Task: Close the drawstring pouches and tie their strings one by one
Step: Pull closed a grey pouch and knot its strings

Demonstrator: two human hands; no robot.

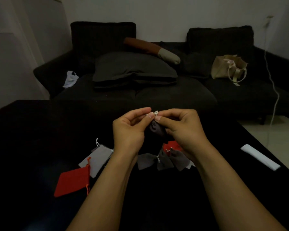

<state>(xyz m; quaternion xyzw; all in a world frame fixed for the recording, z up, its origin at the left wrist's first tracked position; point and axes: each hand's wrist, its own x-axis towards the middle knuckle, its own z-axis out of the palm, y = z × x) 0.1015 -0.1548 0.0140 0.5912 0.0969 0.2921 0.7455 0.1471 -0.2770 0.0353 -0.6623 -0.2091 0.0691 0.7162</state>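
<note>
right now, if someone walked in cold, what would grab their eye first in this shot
Both hands raised mid-frame: the left hand and right hand pinch the white string of a dark grey pouch hanging between them. Next, the flat red pouch glowing on the black table at lower left. Beyond, a cream tote bag stands out on the dark sofa.
</note>
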